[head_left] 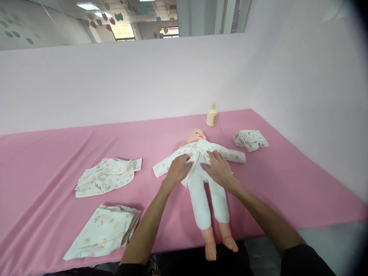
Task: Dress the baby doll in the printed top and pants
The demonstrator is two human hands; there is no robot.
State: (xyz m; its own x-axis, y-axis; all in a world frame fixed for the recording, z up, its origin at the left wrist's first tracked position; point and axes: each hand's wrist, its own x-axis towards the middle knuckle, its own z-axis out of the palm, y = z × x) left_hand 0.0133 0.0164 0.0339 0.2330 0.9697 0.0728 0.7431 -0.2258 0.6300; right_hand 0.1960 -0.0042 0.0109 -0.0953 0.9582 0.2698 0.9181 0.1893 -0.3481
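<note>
A baby doll point(197, 183) lies on its back, head towards the wall and bare feet at the table's near edge. It wears a white patterned long-sleeved top point(201, 146) with both sleeves spread out, and plain white trousers point(199, 203). On the left side of the top's front rests my left hand point(178, 169), thumb apart from the bent fingers. My right hand point(217, 168) lies over the other side of the chest and waist, its fingers stretched and thumb spread. Neither hand visibly grips cloth. Both palms face down, hiding part of the top's lower front.
A pink sheet point(161, 138) covers the table. To the left lie a crumpled patterned garment point(107, 176) and a folded patterned cloth point(105, 232). A cream pump bottle point(212, 116) stands near the wall, and another folded cloth point(251, 140) lies right of the doll. White walls border the back and right.
</note>
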